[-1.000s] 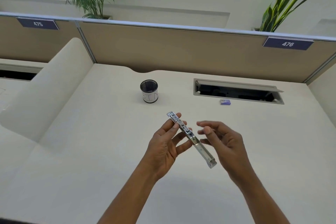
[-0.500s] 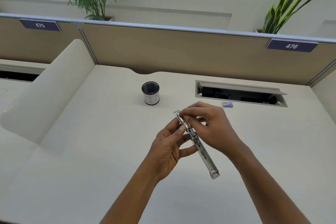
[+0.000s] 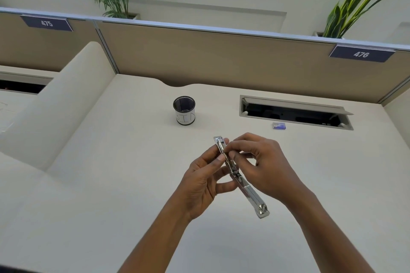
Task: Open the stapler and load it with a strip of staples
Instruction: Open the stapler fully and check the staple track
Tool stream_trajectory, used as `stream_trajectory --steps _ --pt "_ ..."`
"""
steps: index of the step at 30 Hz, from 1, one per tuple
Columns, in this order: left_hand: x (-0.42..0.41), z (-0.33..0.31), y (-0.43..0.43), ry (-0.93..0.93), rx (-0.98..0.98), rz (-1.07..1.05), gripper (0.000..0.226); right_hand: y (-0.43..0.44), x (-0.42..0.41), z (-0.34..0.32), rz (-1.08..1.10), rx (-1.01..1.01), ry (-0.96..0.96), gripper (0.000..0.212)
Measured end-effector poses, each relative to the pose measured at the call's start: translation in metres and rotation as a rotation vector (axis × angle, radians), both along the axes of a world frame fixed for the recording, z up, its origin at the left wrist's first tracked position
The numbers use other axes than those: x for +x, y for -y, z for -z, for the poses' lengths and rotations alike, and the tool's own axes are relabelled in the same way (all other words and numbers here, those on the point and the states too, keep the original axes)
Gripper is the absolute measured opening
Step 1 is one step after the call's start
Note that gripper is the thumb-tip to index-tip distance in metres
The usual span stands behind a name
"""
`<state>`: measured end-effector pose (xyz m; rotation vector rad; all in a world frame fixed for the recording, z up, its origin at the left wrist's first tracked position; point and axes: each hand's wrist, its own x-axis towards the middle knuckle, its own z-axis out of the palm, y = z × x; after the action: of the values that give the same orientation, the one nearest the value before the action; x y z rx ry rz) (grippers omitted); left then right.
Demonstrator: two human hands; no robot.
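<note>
i hold the stapler [image 3: 240,176] up above the desk [image 3: 111,184], opened out flat into one long silver strip that runs from the far left down toward me on the right; my left hand [image 3: 206,179] grips it from the left side around its middle, thumb laid along the upper edge and fingers curled under it; my right hand [image 3: 264,166] comes over from the right, thumb and forefinger pressed together in a pinch on the far half of the stapler, right by the channel; i cannot tell whether a strip of staples sits between those fingertips, it is too small to make out; the near end of the stapler hangs free past my right wrist; a small purple box [image 3: 279,125] lies on the desk well beyond my hands, just in front of the open cable slot [image 3: 295,113]; a black mesh cup [image 3: 184,110] with a white label stands farther left.
</note>
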<state>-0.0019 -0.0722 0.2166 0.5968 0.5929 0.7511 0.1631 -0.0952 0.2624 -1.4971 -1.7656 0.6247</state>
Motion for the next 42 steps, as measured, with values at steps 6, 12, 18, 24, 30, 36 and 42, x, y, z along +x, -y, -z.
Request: stream_trajectory --steps 6,12,18,24,30,36,42 --pt "0.001 0.007 -0.004 -0.040 0.000 0.038 0.039 0.010 0.000 -0.003 0.030 -0.005 -0.009 0.016" --pt "0.000 0.003 -0.005 -0.012 -0.020 0.051 0.040 0.015 0.001 -0.002 0.059 0.038 -0.100 0.018" --pt "0.000 0.000 -0.004 0.023 -0.011 0.091 0.041 0.022 0.001 0.003 0.013 0.079 -0.116 0.028" --pt "0.002 0.003 -0.001 0.031 -0.031 0.094 0.040 0.036 -0.001 0.006 0.039 0.210 -0.022 0.022" --pt "-0.001 0.004 0.000 0.018 -0.053 0.082 0.039 0.045 0.000 0.007 0.016 0.225 -0.028 0.026" --pt "-0.004 -0.001 0.001 0.011 -0.025 0.137 0.039 0.040 0.005 0.005 0.053 0.133 -0.227 0.015" --pt "-0.003 -0.005 0.004 -0.019 -0.010 0.140 0.033 0.017 0.008 0.010 0.066 0.080 -0.090 0.029"
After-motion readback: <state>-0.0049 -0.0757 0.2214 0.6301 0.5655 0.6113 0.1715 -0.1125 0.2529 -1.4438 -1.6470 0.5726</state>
